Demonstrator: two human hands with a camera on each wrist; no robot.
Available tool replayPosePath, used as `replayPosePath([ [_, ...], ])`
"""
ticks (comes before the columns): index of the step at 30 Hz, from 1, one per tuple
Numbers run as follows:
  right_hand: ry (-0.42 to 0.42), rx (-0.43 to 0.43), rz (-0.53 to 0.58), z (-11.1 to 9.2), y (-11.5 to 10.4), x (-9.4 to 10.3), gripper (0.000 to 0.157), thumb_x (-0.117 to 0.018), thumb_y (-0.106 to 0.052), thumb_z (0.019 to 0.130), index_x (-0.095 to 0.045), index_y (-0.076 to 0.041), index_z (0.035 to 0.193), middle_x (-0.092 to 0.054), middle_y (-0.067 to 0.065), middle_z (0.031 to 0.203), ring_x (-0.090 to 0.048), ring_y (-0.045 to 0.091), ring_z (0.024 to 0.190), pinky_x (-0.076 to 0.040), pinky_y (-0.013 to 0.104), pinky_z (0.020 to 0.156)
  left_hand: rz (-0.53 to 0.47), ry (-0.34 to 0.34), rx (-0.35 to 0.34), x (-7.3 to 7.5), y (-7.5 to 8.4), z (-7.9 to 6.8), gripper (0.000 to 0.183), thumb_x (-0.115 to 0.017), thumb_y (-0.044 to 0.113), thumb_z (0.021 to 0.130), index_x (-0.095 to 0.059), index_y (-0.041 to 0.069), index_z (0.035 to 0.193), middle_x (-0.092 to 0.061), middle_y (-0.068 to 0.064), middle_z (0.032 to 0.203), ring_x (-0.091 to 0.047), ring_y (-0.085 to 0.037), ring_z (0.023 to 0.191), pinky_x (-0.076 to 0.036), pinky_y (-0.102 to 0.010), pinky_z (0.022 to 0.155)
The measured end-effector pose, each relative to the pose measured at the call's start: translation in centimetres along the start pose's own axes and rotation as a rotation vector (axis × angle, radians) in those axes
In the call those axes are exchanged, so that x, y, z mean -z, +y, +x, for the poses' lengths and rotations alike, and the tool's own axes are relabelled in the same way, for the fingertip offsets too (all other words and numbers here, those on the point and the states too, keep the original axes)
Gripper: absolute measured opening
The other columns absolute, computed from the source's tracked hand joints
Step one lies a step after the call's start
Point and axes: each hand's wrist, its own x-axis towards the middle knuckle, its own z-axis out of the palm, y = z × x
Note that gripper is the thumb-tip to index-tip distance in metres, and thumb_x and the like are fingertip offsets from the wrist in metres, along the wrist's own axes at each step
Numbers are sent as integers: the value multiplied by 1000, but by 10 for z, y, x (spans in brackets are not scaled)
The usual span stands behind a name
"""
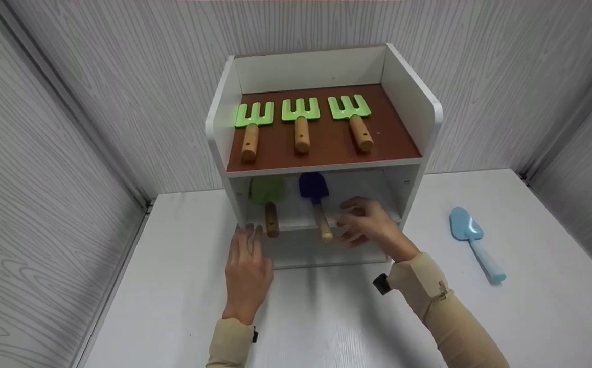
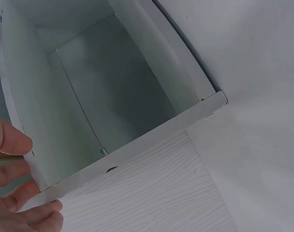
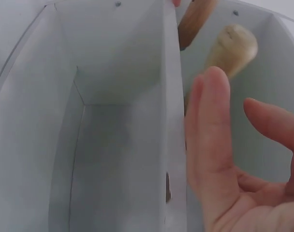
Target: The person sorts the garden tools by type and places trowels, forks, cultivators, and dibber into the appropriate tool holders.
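A white two-level shelf unit (image 1: 321, 166) stands in the head view. In its lower compartment lie a green shovel (image 1: 271, 220) with a brown wooden handle and a dark blue shovel (image 1: 314, 185) with a pale handle; both handles stick out over the front edge. My right hand (image 1: 370, 225) is just right of the pale handle, thumb and fingers apart, holding nothing. In the right wrist view its fingers (image 3: 214, 121) are straight beside the handle end (image 3: 236, 46). My left hand (image 1: 247, 273) rests its extended fingers on the unit's left front edge, also seen in the left wrist view.
Three green hand forks (image 1: 301, 133) with wooden handles lie in a row on the brown top shelf (image 1: 275, 158). A light blue shovel (image 1: 480, 250) lies on the white table (image 1: 188, 286) to the right. Grey wood-patterned panels (image 1: 137, 92) enclose the back and sides.
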Motion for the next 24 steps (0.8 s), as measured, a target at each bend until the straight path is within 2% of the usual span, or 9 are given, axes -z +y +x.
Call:
replayPosePath([
  [6,-14,4,21,-13,7,17,48,-65,-19,96,-54,7,134,-63,25,122,-73,31,86,-61,42,72,-5,6,1,0,0,1,52,-70,-5,81,-57,-13,131,-54,-28,131,-48,-48,129,-48,-53,101],
  [11,-10,-3,3,-20,12,31,48,-65,-22,97,-56,8,133,-63,25,121,-72,37,91,-61,42,72,-12,20,-7,-1,-1,2,50,-70,-6,81,-59,-13,129,-54,-27,131,-49,-48,128,-49,-53,99],
  [16,-12,-15,-12,-27,20,43,48,-66,-24,98,-55,8,132,-66,23,115,-72,32,88,-61,44,73,-9,29,-13,-2,-2,2,50,-72,-5,80,-59,-13,129,-55,-28,131,-49,-49,128,-49,-53,99],
  [24,-23,-50,18,-40,37,55,52,-64,-25,100,-50,11,134,-65,25,119,-72,31,89,-61,45,74,-18,16,0,-1,-1,-1,54,-72,-6,79,-58,-12,131,-55,-28,132,-48,-50,128,-49,-54,99],
])
